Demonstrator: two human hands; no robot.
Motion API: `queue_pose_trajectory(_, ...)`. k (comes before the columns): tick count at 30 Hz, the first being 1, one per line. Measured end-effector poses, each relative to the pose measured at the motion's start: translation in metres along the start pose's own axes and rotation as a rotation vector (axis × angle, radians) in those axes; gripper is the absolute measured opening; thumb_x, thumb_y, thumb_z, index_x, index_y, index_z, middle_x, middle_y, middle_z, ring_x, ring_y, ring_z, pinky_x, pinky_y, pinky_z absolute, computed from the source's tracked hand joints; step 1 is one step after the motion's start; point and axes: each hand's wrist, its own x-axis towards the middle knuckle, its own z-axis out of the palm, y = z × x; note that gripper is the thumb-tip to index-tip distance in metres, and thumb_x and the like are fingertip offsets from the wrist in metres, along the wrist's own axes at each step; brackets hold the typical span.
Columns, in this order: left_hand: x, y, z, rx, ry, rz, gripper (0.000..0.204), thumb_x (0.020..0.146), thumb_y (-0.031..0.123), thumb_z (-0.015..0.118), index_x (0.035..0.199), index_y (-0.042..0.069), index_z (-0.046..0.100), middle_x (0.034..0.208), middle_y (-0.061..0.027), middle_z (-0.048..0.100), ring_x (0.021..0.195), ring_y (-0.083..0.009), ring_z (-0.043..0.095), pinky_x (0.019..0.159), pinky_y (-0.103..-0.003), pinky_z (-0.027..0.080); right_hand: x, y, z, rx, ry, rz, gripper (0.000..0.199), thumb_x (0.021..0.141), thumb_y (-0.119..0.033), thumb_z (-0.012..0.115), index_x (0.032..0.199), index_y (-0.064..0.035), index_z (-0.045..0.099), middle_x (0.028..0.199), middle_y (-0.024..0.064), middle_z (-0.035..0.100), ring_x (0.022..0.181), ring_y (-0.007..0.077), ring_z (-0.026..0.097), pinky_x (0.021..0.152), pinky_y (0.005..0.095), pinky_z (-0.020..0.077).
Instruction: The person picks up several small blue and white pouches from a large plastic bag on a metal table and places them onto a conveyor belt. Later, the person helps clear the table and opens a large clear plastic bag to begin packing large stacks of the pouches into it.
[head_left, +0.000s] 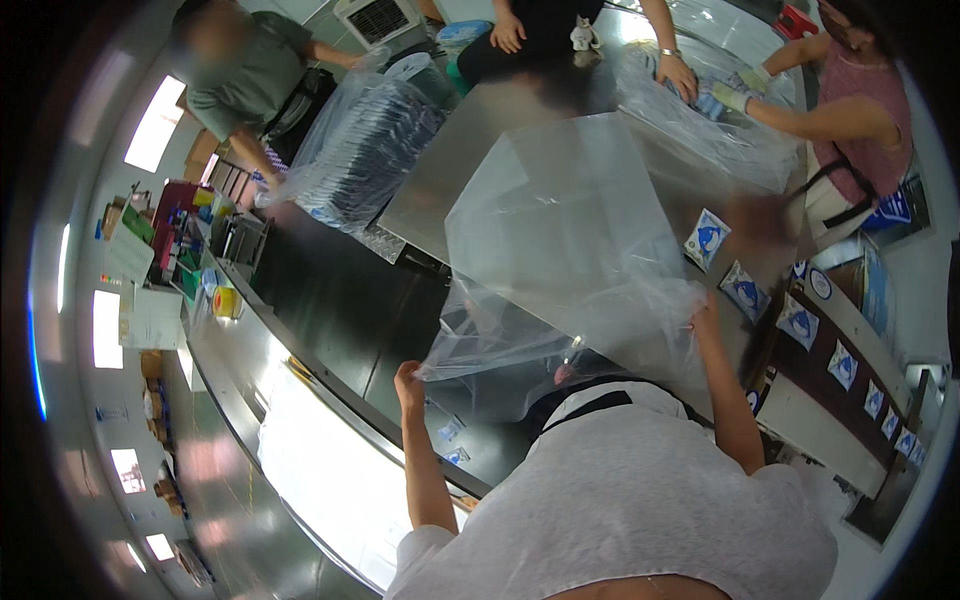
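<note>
A large clear plastic bag spreads out in front of me, its far part lying over the metal table. With fingers closed, my left hand grips the near left edge of the bag. My right hand holds the opposite edge, over the table's near right side. Between the two hands the film hangs loose and wrinkled past the table's edge. Just beyond my right hand, a small white and blue packet lies on the table, with another similar packet farther off.
Several like packets sit along a dark conveyor belt at the right. One co-worker's gloved hands and another's bare hand work at a filled bag. At the far left, a person in green handles a bagged stack. A white surface lies left.
</note>
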Motion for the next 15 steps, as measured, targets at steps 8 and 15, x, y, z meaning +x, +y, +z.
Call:
queue_pose_trajectory(8, -0.007, 0.009, 0.066, -0.514, -0.084, 0.163, 0.016, 0.086, 0.018, 0.057, 0.092, 0.004, 0.064, 0.083, -0.0090, 0.066, 0.076, -0.0178, 0.063, 0.069, -0.034, 0.052, -0.030, -0.062, 0.014, -1.319, -0.254, -0.421, 0.046, 0.078, -0.021, 0.065, 0.117, 0.0000, 0.051, 0.101, 0.0206, 0.061, 0.091, 0.0374, 0.059, 0.080, 0.0437, 0.0458)
queue_pose_trajectory(15, 0.002, -0.054, 0.080, 0.271, 0.230, 0.453, 0.045, 0.082, 0.022, 0.061, 0.121, 0.003, 0.050, 0.112, -0.0110, 0.061, 0.094, -0.0228, 0.060, 0.086, -0.036, 0.046, -0.015, -0.025, -0.008, -0.766, -0.011, -0.559, 0.040, 0.078, -0.023, 0.063, 0.109, 0.0013, 0.055, 0.104, 0.0216, 0.062, 0.095, 0.0393, 0.058, 0.083, 0.0407, 0.0455)
